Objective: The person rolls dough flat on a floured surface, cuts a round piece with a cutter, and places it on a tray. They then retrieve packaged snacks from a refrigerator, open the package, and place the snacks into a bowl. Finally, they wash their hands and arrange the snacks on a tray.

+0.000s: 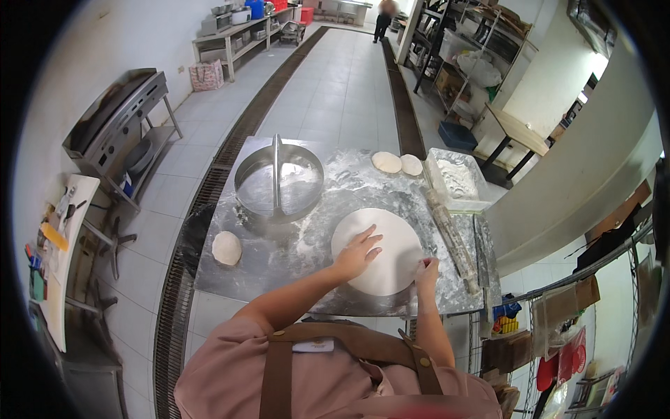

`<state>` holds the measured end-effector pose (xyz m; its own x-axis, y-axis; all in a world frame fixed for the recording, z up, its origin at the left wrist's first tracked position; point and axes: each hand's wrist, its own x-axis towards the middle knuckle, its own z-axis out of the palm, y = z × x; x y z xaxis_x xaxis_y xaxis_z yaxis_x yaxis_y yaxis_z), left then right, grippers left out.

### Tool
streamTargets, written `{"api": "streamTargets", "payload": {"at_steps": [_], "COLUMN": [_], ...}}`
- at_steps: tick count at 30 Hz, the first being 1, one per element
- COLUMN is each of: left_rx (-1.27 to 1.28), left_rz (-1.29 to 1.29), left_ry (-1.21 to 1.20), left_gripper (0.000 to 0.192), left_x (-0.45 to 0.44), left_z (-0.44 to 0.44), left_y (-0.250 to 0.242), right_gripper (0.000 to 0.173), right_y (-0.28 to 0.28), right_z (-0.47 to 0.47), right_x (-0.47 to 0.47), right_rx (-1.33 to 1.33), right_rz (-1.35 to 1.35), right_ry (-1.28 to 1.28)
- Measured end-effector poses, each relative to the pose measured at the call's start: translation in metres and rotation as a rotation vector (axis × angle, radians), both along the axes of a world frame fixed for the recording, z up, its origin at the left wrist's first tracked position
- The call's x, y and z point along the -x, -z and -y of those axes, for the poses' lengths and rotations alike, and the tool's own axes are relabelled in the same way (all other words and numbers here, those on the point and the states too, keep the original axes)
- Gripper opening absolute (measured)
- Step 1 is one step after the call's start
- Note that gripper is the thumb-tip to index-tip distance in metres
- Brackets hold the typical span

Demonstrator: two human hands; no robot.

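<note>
A large flat round of pale dough (390, 280) lies on the floured metal tabletop in front of me. My left hand (358, 254) rests palm down on its left-centre part, fingers spread. At the right rim of the round is my right hand (427, 269), its fingers drawn together. Whether the dough's edge is pinched between them is not clear. To the right lies a flour-covered rolling pin (451, 238). Beyond it stands a clear plastic tub (477, 205) of white flour (456, 178).
A round metal cutter with a bar handle (277, 178) stands at the table's far left. One dough ball (227, 248) sits near the left edge, two more (387, 162) at the far edge. A metal griddle (123, 120) stands left; a person (383, 23) stands far off.
</note>
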<state>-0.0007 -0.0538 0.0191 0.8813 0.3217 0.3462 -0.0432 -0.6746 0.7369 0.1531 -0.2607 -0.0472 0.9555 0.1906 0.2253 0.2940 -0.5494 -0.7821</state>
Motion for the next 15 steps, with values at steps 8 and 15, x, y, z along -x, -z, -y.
{"api": "streamTargets", "payload": {"at_steps": [8, 15], "left_rx": [0.804, 2.081], "left_rz": [0.081, 0.545], "left_ry": [0.093, 0.71], "left_gripper": [0.03, 0.033], "left_x": [-0.072, -0.092], "left_z": [0.027, 0.015], "left_y": [0.045, 0.067], "right_gripper": [0.037, 0.031], "right_y": [-0.042, -0.098], "right_z": [-0.01, -0.071], "right_x": [-0.007, -0.004], "right_rx": [-0.332, -0.789], "right_rz": [-0.581, -0.716], "right_ry": [-0.242, -0.818]}}
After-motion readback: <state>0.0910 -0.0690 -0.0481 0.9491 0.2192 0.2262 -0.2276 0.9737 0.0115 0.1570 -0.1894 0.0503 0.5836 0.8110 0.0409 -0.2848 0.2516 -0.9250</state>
